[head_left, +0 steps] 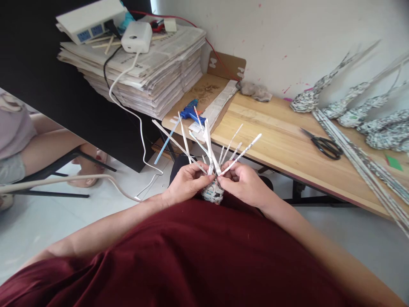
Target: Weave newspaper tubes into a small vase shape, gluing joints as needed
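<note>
Close to my body, a small woven newspaper piece (212, 192) sits between my hands, rounded at the bottom. Several rolled paper strips (211, 147) stick up and fan out from its top. My left hand (190, 181) pinches the left side of the weave where the strips come out. From the right, my right hand (241, 181) grips the same rim, thumb and fingers closed on the strips there. The fingers partly cover the rim, so its far side is hidden.
On the wooden table (265, 115) lie black-handled scissors (324, 143), long paper rolls (358, 157) and finished woven pieces (306, 100) along the wall. A blue glue gun (192, 113) rests near the newspaper stack (140, 81). A white cable (142, 128) hangs to the floor. Another person (41, 145) sits at left.
</note>
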`<state>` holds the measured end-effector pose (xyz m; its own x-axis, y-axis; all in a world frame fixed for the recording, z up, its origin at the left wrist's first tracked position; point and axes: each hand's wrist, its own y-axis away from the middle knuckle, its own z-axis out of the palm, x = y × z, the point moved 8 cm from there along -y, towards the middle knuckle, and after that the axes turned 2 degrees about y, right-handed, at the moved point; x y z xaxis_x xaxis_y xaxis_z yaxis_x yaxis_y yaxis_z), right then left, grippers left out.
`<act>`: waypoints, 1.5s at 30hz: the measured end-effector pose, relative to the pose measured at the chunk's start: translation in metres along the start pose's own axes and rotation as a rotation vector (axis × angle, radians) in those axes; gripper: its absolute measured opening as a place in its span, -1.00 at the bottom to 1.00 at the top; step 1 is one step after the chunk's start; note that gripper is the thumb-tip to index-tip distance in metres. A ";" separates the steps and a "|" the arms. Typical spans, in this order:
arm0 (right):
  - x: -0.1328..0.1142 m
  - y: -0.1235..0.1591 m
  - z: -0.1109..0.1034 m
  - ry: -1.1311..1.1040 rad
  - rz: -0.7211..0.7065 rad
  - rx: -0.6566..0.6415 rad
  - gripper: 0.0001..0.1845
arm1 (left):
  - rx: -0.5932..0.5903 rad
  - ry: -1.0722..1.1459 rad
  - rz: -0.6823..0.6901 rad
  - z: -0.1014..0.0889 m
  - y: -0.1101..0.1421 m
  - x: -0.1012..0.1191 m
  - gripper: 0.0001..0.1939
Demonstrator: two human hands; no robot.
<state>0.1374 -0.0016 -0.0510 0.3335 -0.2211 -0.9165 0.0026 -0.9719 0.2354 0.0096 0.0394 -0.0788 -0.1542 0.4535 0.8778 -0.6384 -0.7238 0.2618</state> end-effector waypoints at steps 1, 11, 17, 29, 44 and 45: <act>-0.001 0.000 0.001 0.008 -0.006 -0.002 -0.88 | 0.000 -0.003 -0.002 0.000 0.000 -0.001 -0.62; -0.004 0.003 0.001 -0.073 -0.013 0.017 -0.79 | 0.012 -0.051 -0.041 -0.005 -0.005 -0.005 -0.58; 0.001 -0.001 -0.002 -0.223 -0.005 0.053 -0.64 | -0.042 -0.198 -0.028 -0.002 -0.006 0.002 -0.62; -0.001 -0.001 -0.005 -0.344 0.025 0.110 -0.65 | -0.134 -0.025 -0.126 -0.006 -0.007 -0.002 -0.68; -0.005 0.001 -0.004 -0.094 -0.043 0.041 -0.68 | -0.109 -0.428 0.194 -0.007 -0.011 0.028 -0.80; -0.005 0.000 -0.004 -0.093 -0.054 0.033 -0.69 | -0.107 -0.440 0.202 -0.007 -0.011 0.028 -0.78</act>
<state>0.1392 -0.0005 -0.0452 0.2450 -0.1733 -0.9539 -0.0134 -0.9844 0.1754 0.0073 0.0637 -0.0603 0.0358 0.0305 0.9989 -0.7061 -0.7065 0.0468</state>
